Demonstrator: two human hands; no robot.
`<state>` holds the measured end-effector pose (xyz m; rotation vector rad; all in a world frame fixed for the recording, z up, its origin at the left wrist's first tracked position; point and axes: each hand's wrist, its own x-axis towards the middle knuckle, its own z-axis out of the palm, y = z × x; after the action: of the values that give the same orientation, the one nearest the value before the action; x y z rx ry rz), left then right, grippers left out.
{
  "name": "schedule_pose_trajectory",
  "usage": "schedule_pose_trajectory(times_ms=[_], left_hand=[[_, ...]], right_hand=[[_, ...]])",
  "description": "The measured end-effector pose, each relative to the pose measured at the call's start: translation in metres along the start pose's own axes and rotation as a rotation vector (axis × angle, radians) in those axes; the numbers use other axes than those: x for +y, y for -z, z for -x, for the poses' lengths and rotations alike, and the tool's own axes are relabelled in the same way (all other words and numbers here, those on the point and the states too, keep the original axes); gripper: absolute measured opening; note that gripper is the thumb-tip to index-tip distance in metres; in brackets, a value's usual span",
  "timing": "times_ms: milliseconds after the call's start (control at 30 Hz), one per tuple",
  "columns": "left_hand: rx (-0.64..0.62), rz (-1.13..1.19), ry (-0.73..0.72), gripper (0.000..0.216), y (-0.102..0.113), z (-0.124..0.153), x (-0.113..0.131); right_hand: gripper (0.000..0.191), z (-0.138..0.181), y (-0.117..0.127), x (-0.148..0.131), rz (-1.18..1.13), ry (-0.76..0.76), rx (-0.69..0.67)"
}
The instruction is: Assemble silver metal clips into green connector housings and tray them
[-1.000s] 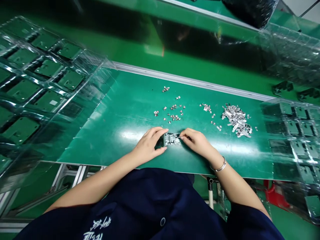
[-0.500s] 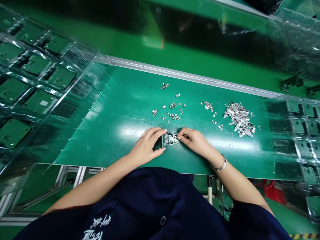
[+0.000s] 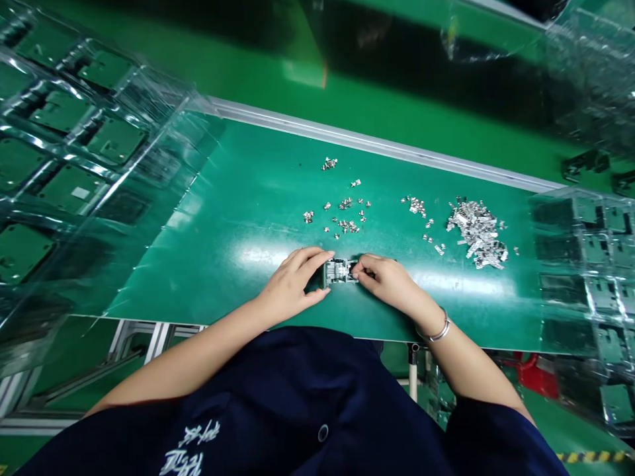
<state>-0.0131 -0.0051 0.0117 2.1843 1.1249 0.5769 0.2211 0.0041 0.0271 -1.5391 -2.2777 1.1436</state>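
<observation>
Seemingly part-finished, the small device [image 3: 340, 270] lies on the tabletop [image 3: 248, 198], gripped by the fingers of the left hand [image 3: 292, 281], those of the right hand [image 3: 385, 276] pinched at its other end, contents unclear, while metal pieces [image 3: 348, 227] and a larger heap [image 3: 479, 231] lie loose farther off.

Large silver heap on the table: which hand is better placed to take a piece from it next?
Probably the right hand: it is nearer the silver heap, though busy at the right end of the small assembly. The left hand is farther away and holds the assembly's left end.
</observation>
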Motion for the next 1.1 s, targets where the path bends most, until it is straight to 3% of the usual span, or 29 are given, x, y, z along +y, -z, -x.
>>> schedule_pose_trajectory(times_ms=[100, 200, 333, 433, 567, 700, 767, 867, 933, 1033, 1100], left_hand=[[0.006, -0.006, 0.004, 0.058, 0.001, 0.000, 0.000], [0.022, 0.002, 0.011, 0.057, 0.000, 0.003, -0.002], [0.154, 0.067, -0.014, 0.051, -0.007, 0.008, -0.008], [0.223, 0.143, -0.100, 0.052, -0.010, 0.009, -0.009], [0.177, 0.065, -0.174, 0.072, -0.006, 0.006, -0.004], [0.077, -0.114, -0.117, 0.072, -0.005, 0.003, 0.002], [0.034, -0.131, -0.106, 0.064, -0.006, 0.002, 0.004], [0.002, -0.138, -0.108, 0.056, -0.006, 0.001, 0.005], [-0.014, -0.127, -0.113, 0.057, -0.004, 0.000, 0.005], [-0.026, -0.106, -0.121, 0.062, 0.000, -0.001, 0.005], [0.023, -0.083, -0.117, 0.058, 0.005, -0.001, 0.005]], right_hand=[[0.013, 0.000, -0.003, -0.006, 0.088, -0.036, 0.002], [0.014, 0.000, -0.001, -0.003, 0.034, -0.031, 0.012], [0.012, 0.007, 0.005, 0.001, -0.028, 0.109, 0.269], [0.010, 0.013, 0.001, -0.010, -0.075, 0.144, 0.359], [0.012, 0.018, -0.015, -0.033, 0.174, 0.289, 0.412], [0.018, 0.025, -0.021, -0.029, 0.361, 0.544, 0.308], [0.019, 0.032, -0.011, -0.009, 0.281, 0.411, 0.388], [0.014, 0.047, 0.014, 0.040, 0.170, -0.112, 0.713], [0.011, 0.055, 0.029, 0.074, 0.161, -0.330, 0.808], [0.009, 0.062, 0.039, 0.104, 0.181, -0.392, 0.809], [0.009, 0.062, 0.038, 0.103, 0.194, -0.379, 0.793]])
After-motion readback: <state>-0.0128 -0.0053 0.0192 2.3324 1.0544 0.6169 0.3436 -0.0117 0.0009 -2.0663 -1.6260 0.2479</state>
